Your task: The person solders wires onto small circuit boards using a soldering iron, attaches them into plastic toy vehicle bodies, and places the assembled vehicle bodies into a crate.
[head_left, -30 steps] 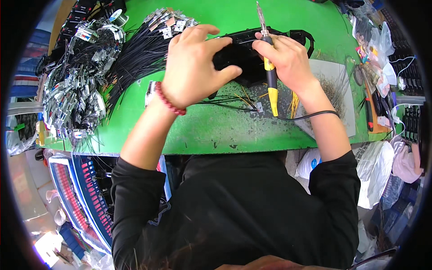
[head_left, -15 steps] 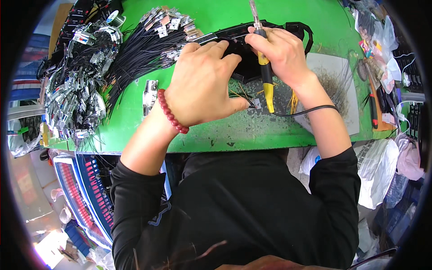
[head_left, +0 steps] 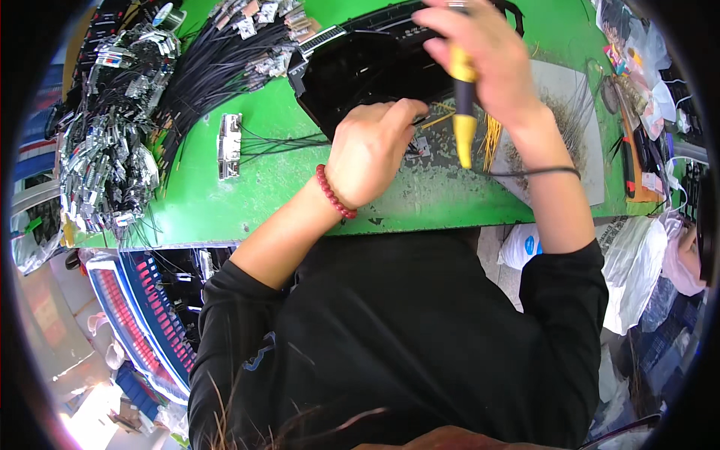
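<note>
My right hand (head_left: 495,67) is wrapped round a soldering iron (head_left: 465,112) with a yellow and black handle, held upright over the table; its tip end is blurred and mostly hidden by the fingers. Below and left of it, my left hand (head_left: 375,146) is closed at the near edge of a black plastic housing (head_left: 352,75). Something dark shows at its fingertips, too small to name. Thin black wires (head_left: 281,142) run from a small silvery part (head_left: 229,146) on the left and disappear behind this hand.
Bundles of black cables with silvery ends (head_left: 225,67) lie at the far left, beside a heap of silvery connectors (head_left: 109,142) and a solder spool (head_left: 169,16). Yellow wires (head_left: 493,146) and a grey sheet with wire scraps (head_left: 559,120) are at right on the green table (head_left: 292,210).
My left hand has moved right and nearer, off the housing, and its fingers have closed. The right hand has shifted right and up with the soldering iron. The housing shows more fully.
</note>
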Tool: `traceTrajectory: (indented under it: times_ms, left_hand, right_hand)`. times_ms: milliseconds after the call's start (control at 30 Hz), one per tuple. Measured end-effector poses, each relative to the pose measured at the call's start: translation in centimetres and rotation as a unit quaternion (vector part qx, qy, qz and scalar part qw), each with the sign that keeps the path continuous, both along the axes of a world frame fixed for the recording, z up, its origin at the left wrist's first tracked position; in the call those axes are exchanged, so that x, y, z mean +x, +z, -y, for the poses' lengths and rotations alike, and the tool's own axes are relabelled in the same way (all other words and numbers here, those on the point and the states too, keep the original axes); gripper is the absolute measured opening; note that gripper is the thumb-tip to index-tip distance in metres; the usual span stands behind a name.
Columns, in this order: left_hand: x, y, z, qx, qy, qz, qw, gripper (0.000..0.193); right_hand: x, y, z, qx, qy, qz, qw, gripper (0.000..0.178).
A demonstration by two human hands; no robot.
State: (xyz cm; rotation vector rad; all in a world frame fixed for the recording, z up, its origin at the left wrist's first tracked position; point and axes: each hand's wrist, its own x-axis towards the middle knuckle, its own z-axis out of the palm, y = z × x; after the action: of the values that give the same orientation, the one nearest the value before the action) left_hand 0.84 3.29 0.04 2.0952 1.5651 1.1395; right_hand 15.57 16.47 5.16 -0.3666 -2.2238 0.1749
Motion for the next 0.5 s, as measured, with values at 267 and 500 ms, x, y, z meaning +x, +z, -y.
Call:
traceTrajectory:
  times_ms: [267, 500]
  left_hand:
    - [0.3, -1.1, 0.1, -0.008, -0.017, 0.022, 1.0, 0.009]
    - [0.5, -1.4, 0.4, -0.027, -0.025, 0.064, 0.997, 0.008]
  right_hand:
    - [3.8, -7.4, 9.5, -0.337, -0.064, -0.15, 0.927, 0.033]
    - [2.8, -8.9, 9.8, -0.381, -0.02, -0.239, 0.893, 0.035]
